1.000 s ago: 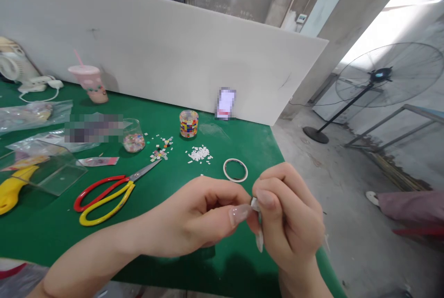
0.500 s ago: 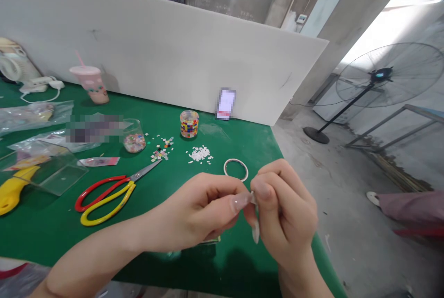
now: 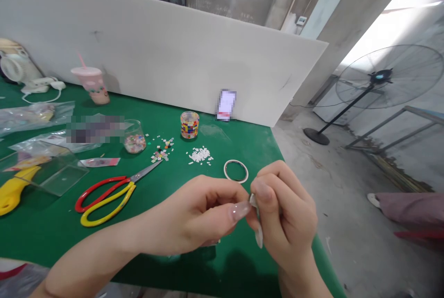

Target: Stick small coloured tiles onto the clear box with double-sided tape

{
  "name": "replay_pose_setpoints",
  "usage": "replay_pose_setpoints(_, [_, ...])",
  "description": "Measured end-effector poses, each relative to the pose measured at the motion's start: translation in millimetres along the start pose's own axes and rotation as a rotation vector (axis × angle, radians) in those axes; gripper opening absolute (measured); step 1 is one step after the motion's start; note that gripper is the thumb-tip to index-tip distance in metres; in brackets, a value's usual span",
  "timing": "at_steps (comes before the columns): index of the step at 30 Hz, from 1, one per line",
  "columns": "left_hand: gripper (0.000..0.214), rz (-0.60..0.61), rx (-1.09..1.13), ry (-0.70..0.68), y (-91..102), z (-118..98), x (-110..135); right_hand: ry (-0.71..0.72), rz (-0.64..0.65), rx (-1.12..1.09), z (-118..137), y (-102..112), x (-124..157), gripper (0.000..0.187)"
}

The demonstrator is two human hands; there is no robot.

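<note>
I am pinching a tiny pale piece (image 3: 253,200) between both thumbs and forefingers, above the near edge of the green table (image 3: 52,233). My left hand (image 3: 197,217) and right hand (image 3: 284,217) are closing tightly on it, fingertips touching. Just beyond them a white ring (image 3: 236,170) is lying; red-and-yellow scissors (image 3: 107,194) are resting farther left.
</note>
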State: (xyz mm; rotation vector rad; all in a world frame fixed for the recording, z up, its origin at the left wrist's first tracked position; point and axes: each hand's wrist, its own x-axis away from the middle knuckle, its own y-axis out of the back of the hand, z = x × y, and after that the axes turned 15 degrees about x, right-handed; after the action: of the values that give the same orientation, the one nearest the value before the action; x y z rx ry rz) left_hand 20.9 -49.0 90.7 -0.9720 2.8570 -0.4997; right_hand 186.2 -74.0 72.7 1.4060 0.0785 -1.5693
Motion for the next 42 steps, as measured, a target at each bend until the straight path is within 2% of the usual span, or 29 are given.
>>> replay_pose_setpoints(14, [0.021,-0.063,-0.021,0.026,0.2,0.9,-2.5,-0.006,0.019,0.021,2.7,-2.5,0.7,0.029])
replay_pose_setpoints(19, [0.021,-0.017,-0.102,-0.021,1.6,-0.7,0.0,-0.051,0.008,-0.02,1.2,-4.0,-1.2,0.03])
replay_pose_setpoints(28, [0.025,-0.084,-0.259,0.026,6.2,-1.5,-3.2,-0.031,-0.003,0.022,-3.0,-6.4,-4.0,0.029])
replay_pose_setpoints(36, [0.032,-0.068,-0.211,0.01,11.5,5.3,-4.2,-0.001,0.01,0.028,-5.6,-6.8,-5.7,0.028])
replay_pose_setpoints(42, [0.031,-0.052,-0.2,0.017,12.8,0.8,-6.3,0.001,0.024,-0.007,-5.8,-9.2,-7.5,0.029])
